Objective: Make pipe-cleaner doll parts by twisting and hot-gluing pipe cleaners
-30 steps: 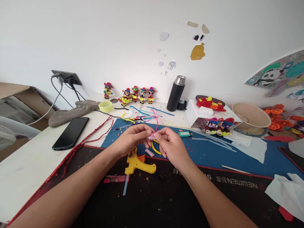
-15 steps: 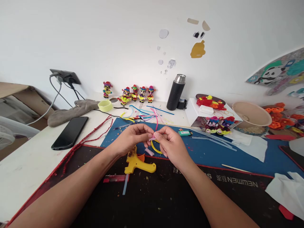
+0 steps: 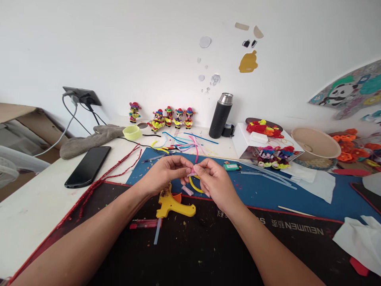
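Note:
Between my fingertips is a small pale pink fuzzy piece [image 3: 192,172], which looks like bent pipe cleaner; its exact shape is mostly hidden. My left hand [image 3: 171,172] pinches it from one side, and my right hand [image 3: 212,178] grips its other side with thumb and fingers. Just below lies a similar pale pink bundle [image 3: 187,190] on the blue mat. A curved yellow pipe cleaner [image 3: 195,186] rests beside it, partly behind my right hand. Under my left wrist lies a yellow hot glue gun [image 3: 175,207] with a clear glue stick [image 3: 157,231] sticking out of its back.
Loose coloured pipe cleaners [image 3: 184,143] lie beyond my hands, before several small figures [image 3: 178,118]. A black thermos [image 3: 220,116] stands near the wall. At left are a phone [image 3: 87,167] and red tinsel stems [image 3: 114,167]; at right, glue sticks [image 3: 269,178] and a bowl [image 3: 315,142].

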`<state>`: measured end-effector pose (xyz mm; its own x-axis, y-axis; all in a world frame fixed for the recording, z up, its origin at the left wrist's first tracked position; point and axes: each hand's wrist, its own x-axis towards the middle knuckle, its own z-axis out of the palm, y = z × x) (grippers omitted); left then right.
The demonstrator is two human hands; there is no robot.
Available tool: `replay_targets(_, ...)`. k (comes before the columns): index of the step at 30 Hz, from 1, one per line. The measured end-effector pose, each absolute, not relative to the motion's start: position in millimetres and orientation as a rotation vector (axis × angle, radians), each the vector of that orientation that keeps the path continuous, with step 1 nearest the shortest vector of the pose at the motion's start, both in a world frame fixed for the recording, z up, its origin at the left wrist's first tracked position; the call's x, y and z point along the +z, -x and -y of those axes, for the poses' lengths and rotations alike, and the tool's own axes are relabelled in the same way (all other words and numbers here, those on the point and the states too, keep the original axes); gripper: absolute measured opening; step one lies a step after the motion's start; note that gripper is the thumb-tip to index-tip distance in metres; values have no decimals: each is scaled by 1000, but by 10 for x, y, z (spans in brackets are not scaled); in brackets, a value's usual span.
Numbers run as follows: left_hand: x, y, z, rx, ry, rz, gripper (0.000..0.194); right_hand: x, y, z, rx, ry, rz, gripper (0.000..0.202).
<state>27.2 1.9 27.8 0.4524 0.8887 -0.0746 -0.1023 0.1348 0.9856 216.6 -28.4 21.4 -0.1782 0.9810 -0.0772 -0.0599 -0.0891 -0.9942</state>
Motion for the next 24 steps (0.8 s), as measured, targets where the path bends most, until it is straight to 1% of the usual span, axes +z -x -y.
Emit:
replay_targets(3, 290, -271, -24, 880, -1215, -824, 29, 207, -2166, 279, 1461, 1090, 1198, 40)
replay_targets(9, 305, -274, -33, 983, -1180, -807, 28, 210, -2187, 256, 1486, 1081, 1081, 47)
replay_targets(12, 295, -276, -41, 1013, -1152, -805, 29, 218, -2179, 265, 1514, 1088, 1099, 47)
replay_targets(24, 315, -291, 11, 868, -1240, -768, 31, 210, -2187, 263, 1450, 1106, 1191, 39)
